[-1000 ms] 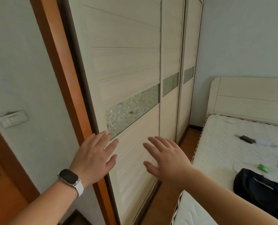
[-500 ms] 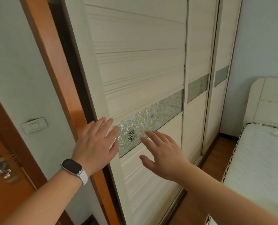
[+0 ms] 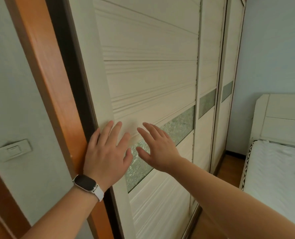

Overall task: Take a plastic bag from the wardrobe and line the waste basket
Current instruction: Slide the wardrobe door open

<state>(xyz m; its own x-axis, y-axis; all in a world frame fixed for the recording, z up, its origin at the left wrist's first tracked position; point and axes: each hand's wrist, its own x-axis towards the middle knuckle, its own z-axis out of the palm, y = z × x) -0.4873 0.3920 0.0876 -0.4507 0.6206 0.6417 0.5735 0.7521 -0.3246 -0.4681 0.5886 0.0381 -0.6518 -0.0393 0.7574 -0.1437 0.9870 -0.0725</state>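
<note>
Both hands on the wardrobe door
Left hand point(image 3: 107, 156) and right hand point(image 3: 158, 149), open and empty, lie flat against the wardrobe door point(image 3: 151, 75) at frame centre.

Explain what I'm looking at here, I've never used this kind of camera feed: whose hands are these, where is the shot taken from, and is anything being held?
There is no machine here: a person wears one wide-angle camera on the head, looking forward and down, so both arms reach into the picture from below. The left hand, with a smartwatch on its wrist, lies spread over the near edge of the pale sliding wardrobe door. The right hand is spread open in front of the door's frosted glass strip; whether it touches cannot be told. Neither hand holds anything. A dark gap shows between the door and the orange wooden frame, so the wardrobe looks slightly open. A wall switch sits at left, and a bed at right. No plastic bag or waste basket is in view.
</note>
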